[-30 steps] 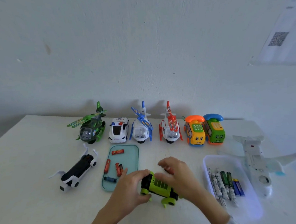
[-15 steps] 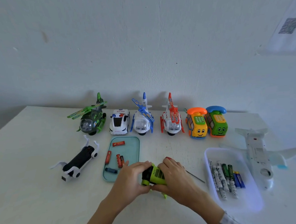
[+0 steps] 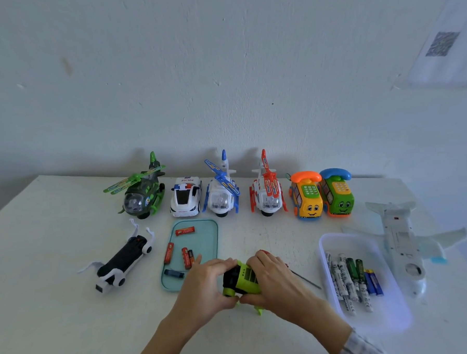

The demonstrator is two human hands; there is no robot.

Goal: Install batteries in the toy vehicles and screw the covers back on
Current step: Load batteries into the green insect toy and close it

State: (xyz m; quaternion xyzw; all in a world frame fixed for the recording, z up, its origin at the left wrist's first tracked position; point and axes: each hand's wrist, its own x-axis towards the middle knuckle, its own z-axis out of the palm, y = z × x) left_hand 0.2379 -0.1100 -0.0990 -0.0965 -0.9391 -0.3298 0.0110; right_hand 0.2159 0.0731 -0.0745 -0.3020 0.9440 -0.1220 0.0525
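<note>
Between my two hands, near the table's front edge, sits the green car [image 3: 242, 280], flipped so its ribbed underside faces up. My left hand [image 3: 205, 289] wraps its black end, fingers curled over the top and thumb tucked beneath by a lime wheel. My right hand [image 3: 275, 280] clamps the other end, fingers bent over the body and covering most of it. A green wheel pokes out under my right palm.

Just behind my right hand lies a screwdriver [image 3: 305, 278], its red handle peeking above my knuckles and its thin shaft pointing toward the clear bin [image 3: 396, 314]. That bin, to my right, holds batteries [image 3: 351, 279] lying side by side: white, green and blue ones. Just left of my left hand is the teal tray [image 3: 208, 232] with several red cells [image 3: 184, 230] and a dark one. Farther left lies a black-and-white toy [image 3: 123, 259] on its back. Right of the bin rests the white plane [image 3: 400, 238], belly up. Along the wall stand a green helicopter [image 3: 141, 195], a police car [image 3: 186, 197], a blue helicopter [image 3: 222, 193], a red helicopter [image 3: 267, 192] and two phone cars [image 3: 322, 196], all on the white table [image 3: 58, 307].
</note>
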